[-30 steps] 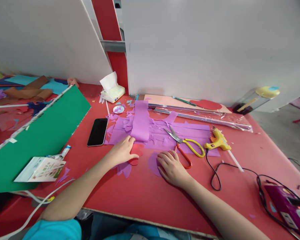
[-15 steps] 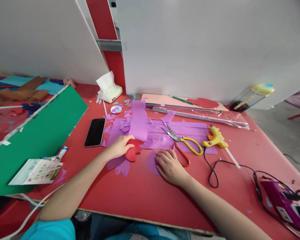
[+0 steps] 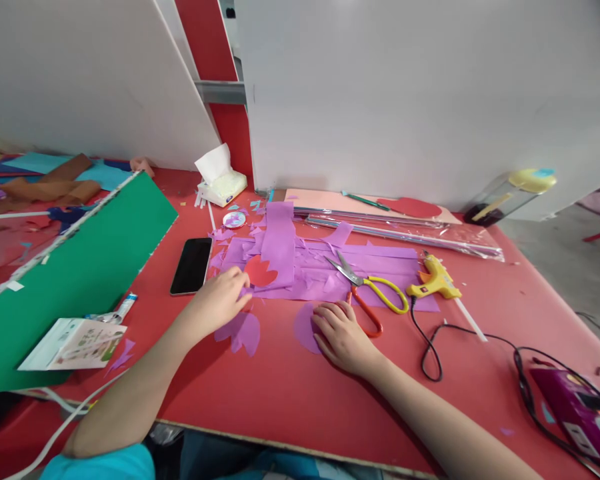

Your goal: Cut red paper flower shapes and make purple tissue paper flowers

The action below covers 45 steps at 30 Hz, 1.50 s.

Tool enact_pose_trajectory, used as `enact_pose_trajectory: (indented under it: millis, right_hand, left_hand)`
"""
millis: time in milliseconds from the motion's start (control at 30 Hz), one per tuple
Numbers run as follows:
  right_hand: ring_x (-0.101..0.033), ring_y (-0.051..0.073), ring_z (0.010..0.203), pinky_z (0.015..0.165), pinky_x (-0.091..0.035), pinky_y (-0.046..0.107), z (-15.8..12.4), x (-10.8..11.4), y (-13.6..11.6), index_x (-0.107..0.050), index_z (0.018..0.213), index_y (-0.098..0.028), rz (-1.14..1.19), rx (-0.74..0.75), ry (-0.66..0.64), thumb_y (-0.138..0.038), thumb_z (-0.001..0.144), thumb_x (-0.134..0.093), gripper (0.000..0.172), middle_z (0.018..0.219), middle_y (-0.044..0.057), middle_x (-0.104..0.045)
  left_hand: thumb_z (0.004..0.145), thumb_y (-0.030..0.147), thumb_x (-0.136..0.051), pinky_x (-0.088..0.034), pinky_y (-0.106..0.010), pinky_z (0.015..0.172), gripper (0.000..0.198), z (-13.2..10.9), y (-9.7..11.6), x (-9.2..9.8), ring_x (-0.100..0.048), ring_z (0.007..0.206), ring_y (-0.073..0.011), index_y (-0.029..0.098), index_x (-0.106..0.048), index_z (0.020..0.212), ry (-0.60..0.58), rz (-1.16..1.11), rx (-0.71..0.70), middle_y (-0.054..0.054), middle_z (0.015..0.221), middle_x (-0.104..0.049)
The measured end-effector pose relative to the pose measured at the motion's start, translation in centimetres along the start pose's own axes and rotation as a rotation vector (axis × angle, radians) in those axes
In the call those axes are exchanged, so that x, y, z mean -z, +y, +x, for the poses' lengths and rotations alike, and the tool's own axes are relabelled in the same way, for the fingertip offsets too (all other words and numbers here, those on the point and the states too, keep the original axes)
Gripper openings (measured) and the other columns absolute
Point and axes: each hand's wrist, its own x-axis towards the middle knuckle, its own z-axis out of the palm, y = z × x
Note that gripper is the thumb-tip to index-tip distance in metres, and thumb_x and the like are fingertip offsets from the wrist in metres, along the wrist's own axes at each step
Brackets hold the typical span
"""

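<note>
My left hand (image 3: 219,300) is just above the table with thumb and fingers apart. Beside its fingertips, a red paper cutout with a scalloped edge (image 3: 261,272) lies on the purple paper strips. Below that hand is a purple petal-edged paper cutout (image 3: 244,332) on the table. My right hand (image 3: 344,337) rests flat, fingers stretched out, over the right edge of a rounded purple paper piece (image 3: 304,329); its fingers partly hide that piece. Close to the right fingertips lie opened scissors (image 3: 373,287) with one yellow and one red handle.
A yellow glue gun (image 3: 434,279) with a black cord lies to the right, near a purple device (image 3: 570,407). At the left are a phone (image 3: 191,267), a tissue pack (image 3: 224,187) and a green board (image 3: 90,280). Wrapped sticks (image 3: 405,240) lie at the back.
The red cutout has moved away from me onto the purple paper, and my left hand has let go of it and drawn slightly left. My right hand stays in place.
</note>
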Motion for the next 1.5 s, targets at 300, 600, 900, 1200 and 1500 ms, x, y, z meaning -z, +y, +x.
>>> enact_pose_trajectory:
  millis: [300,600,900,1200,1500]
  right_hand:
    - [-0.047,0.025,0.100,0.091,-0.030,0.045,0.0,-0.2,0.2,-0.053,0.103,-0.014,0.010,0.002,0.000,-0.019,0.083,-0.044,0.022,0.103,0.011,-0.058]
    - [-0.047,0.025,0.101,0.091,-0.031,0.044,-0.1,-0.2,0.2,-0.053,0.103,-0.014,0.009,-0.001,-0.001,-0.020,0.082,-0.046,0.023,0.104,0.011,-0.058]
    - [-0.048,0.025,0.102,0.091,-0.032,0.045,-0.1,-0.1,0.1,-0.054,0.103,-0.013,0.015,-0.008,-0.014,-0.019,0.082,-0.046,0.024,0.104,0.012,-0.059]
    - [-0.030,0.029,0.126,0.100,-0.019,0.054,-0.3,1.2,-0.1,-0.039,0.130,-0.016,0.083,0.089,-0.183,-0.042,0.082,-0.046,0.055,0.136,0.013,-0.040]
    - [-0.043,0.031,0.111,0.095,-0.025,0.054,-1.6,1.4,-0.1,-0.052,0.117,-0.012,-0.069,-0.073,-0.085,-0.044,0.083,-0.046,0.047,0.119,0.016,-0.054]
  left_hand:
    - [0.076,0.008,-0.039,-0.037,-0.028,0.061,0.011,-1.1,0.0,-3.9,-0.053,0.074,-0.0186,0.017,-0.044,0.074,-0.179,0.040,-0.115,-0.005,0.081,-0.054]
    - [0.081,0.016,-0.044,-0.039,-0.025,0.059,0.012,1.0,-0.3,-3.4,-0.054,0.063,-0.0134,0.019,-0.048,0.070,0.244,-0.065,-0.136,0.001,0.070,-0.056]
    - [0.077,0.010,-0.051,-0.036,-0.042,0.086,0.015,2.5,-0.9,-4.0,-0.061,0.081,-0.0197,0.019,-0.052,0.089,0.981,0.064,-0.135,-0.003,0.079,-0.065]
    - [0.071,0.024,-0.058,-0.048,-0.024,0.055,0.040,2.3,2.9,-4.5,-0.060,0.060,-0.0109,0.020,-0.039,0.106,0.330,-1.092,0.102,0.000,0.081,-0.058]
    - [0.082,0.020,-0.045,-0.046,-0.025,0.060,0.047,1.0,4.1,-7.6,-0.054,0.059,-0.0113,0.023,-0.033,0.128,0.186,-0.444,-0.114,0.004,0.066,-0.054]
